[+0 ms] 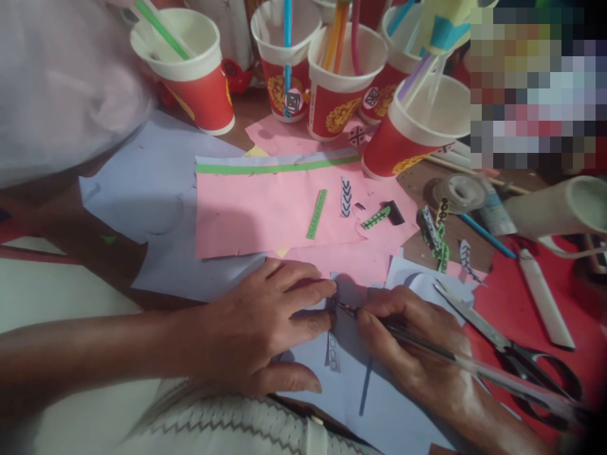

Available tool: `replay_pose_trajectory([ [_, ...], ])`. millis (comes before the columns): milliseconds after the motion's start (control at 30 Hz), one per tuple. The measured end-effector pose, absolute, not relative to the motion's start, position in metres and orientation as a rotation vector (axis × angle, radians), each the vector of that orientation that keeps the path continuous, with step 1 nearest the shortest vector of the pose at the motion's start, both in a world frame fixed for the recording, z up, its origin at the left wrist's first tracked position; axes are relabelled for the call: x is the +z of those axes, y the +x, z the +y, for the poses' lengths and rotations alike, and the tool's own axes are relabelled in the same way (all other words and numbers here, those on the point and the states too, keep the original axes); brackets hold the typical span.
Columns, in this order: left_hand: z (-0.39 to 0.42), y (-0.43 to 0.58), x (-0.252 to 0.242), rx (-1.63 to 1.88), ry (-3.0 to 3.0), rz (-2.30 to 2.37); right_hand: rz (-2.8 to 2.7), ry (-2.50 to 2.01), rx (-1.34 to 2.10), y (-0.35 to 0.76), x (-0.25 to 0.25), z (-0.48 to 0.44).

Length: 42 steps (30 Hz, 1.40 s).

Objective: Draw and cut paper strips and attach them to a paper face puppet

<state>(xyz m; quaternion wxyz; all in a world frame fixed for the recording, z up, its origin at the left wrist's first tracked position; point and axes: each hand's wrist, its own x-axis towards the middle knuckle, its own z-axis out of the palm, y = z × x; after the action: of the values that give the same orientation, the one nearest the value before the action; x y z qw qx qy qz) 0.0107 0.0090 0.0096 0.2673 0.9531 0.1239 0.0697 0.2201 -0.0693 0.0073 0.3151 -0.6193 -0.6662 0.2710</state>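
My right hand [422,341] grips a pen [427,344], its tip touching a narrow paper strip [334,351] with small circles drawn along it. With fingers spread, my left hand [279,322] lies flat, fingertips at the strip's left edge. Under both hands is a sheet of blue paper [346,398]. Beyond them rests pink paper [251,215] with a green band along its far edge. On the pink sheet lie a plain-looking green strip [317,213], a white strip with chevrons [346,197] and a green strip with black marks [377,218].
Red paper cups [348,88] holding coloured straws line the back. Black-handled scissors [512,354], a white utility knife [545,297] and red paper [502,297] are at the right. A tape roll [459,191] sits behind them. Blue paper [165,208] spreads at the left.
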Motion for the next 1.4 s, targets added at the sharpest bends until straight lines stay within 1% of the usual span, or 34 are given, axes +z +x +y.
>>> replay_pose_trajectory([
  [167, 0.0084, 0.0106, 0.0086, 0.206, 2.564, 0.342, -1.669, -1.626, 0.786, 0.2202, 0.0064, -0.0689],
  [367, 0.0061, 0.0095, 0.0055, 0.232, 2.553, 0.374, -1.289, -1.603, 0.918, 0.2230, 0.0045, -0.0684],
  [633, 0.0074, 0.0080, 0.0075, 0.212, 2.527, 0.368, -1.203, -1.520, 0.961, 0.2276, 0.0021, -0.0682],
  [800, 0.0083, 0.0092, 0.0083, 0.184, 2.512, 0.372, -1.234, -1.540, 0.956, 0.2264, 0.0027, -0.0677],
  [1067, 0.0067, 0.0097, 0.0062, 0.208, 2.542, 0.367, -1.473, -1.700, 0.785, 0.2248, 0.0028, -0.0737],
  [1200, 0.0070, 0.0099, 0.0063, 0.207, 2.562, 0.374, -1.628, -1.672, 0.674, 0.2214, 0.0042, -0.0729],
  [1400, 0.0071, 0.0089, 0.0051, 0.218, 2.584, 0.374, -1.752, -1.624, 0.664, 0.2195, 0.0069, -0.0686],
])
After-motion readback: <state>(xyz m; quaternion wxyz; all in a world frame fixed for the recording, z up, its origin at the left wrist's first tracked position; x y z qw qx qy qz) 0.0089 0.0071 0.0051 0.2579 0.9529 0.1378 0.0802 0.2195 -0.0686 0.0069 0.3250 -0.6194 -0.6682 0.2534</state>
